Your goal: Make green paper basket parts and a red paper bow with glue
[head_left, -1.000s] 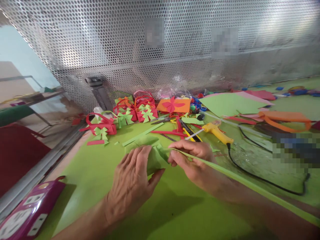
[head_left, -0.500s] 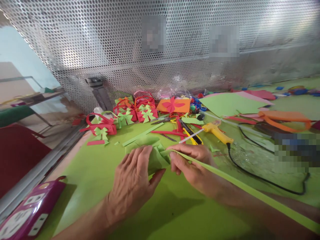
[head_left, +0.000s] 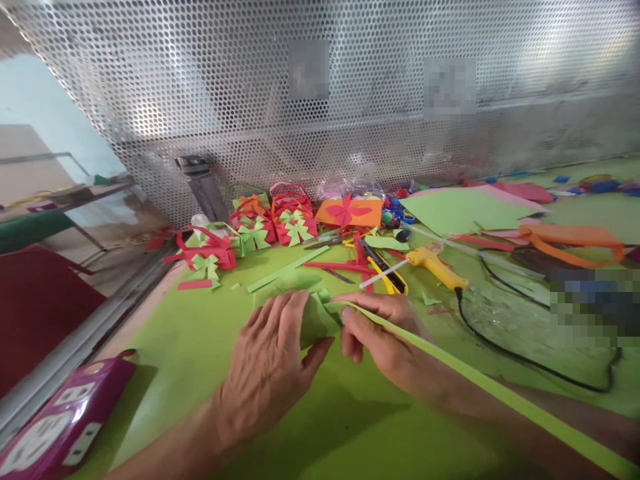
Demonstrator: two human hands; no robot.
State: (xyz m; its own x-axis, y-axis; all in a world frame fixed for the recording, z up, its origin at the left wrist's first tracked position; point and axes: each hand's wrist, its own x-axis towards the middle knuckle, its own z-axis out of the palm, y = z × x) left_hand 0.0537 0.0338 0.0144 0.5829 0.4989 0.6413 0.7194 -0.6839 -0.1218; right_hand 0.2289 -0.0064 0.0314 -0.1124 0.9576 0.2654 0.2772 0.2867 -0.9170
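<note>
My left hand [head_left: 273, 363] is closed round a small folded green paper piece [head_left: 316, 317], the thumb at its near side and the fingers over its far left. Pinched in my right hand [head_left: 383, 327] is a long light-green paper strip [head_left: 465, 363]. One end of the strip meets the right side of the folded piece; the rest runs over my right forearm to the lower right corner. My right fingertips are partly hidden behind the strip. Just beyond my right hand lie a yellow glue gun [head_left: 435, 263] and a yellow-and-black box cutter [head_left: 384, 268].
Red paper baskets with green bows [head_left: 293, 223] stand at the back left by a grey bottle [head_left: 204, 190]. Scissors [head_left: 325, 239], paper scraps and green sheets [head_left: 470, 210] lie behind. A purple power strip [head_left: 65, 413] is at lower left; a black cord [head_left: 525, 369] curves at right.
Both hands keep nearly the same hold on the folded piece and the strip. The whole view has shifted slightly; otherwise little differs.
</note>
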